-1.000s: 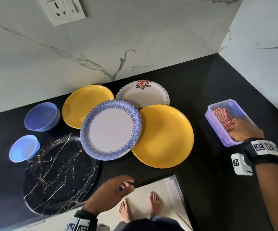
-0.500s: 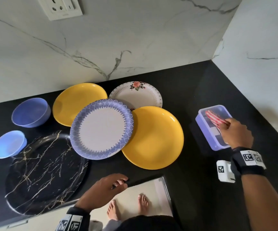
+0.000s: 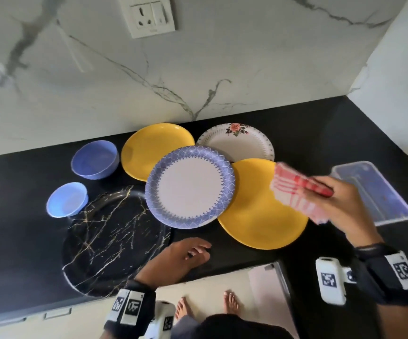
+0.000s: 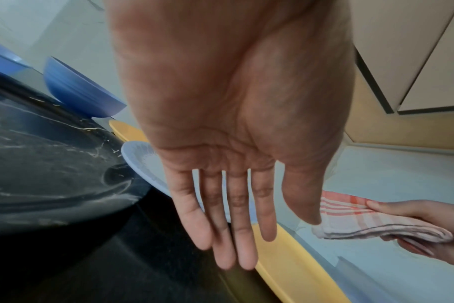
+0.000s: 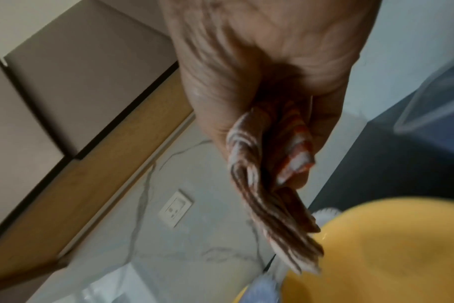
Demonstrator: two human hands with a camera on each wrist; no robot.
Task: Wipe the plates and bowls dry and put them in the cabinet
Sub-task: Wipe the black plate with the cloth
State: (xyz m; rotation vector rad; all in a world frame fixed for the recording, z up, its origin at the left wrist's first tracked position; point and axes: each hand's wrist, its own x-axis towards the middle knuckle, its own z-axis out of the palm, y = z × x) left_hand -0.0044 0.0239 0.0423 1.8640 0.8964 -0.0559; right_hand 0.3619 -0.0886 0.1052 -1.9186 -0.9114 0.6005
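Note:
My right hand (image 3: pixel 330 199) grips a folded red-and-white checked cloth (image 3: pixel 293 192) and holds it in the air above the right yellow plate (image 3: pixel 259 216). The cloth (image 4: pixel 376 221) also shows in the left wrist view, and it (image 5: pixel 272 184) is blurred in the right wrist view. A blue-rimmed white plate (image 3: pixel 189 187) lies on top of both yellow plates. Behind are a second yellow plate (image 3: pixel 149 148) and a floral white plate (image 3: pixel 242 143). Two blue bowls (image 3: pixel 95 159) (image 3: pixel 67 199) and a black marbled plate (image 3: pixel 114 241) sit at the left. My left hand (image 3: pixel 188 253) hovers open, fingers straight, near the counter's front edge.
An empty clear plastic box (image 3: pixel 374 192) stands on the black counter (image 3: pixel 320 133) at the right. Marble walls meet in the back right corner, with a wall socket (image 3: pixel 151 15) above. Cabinet doors (image 5: pixel 65 71) show overhead. The counter's front edge has a step beside my feet.
My right hand has lifted the cloth out of the plastic box and carried it left, over the right yellow plate. The left hand has stayed near the front edge.

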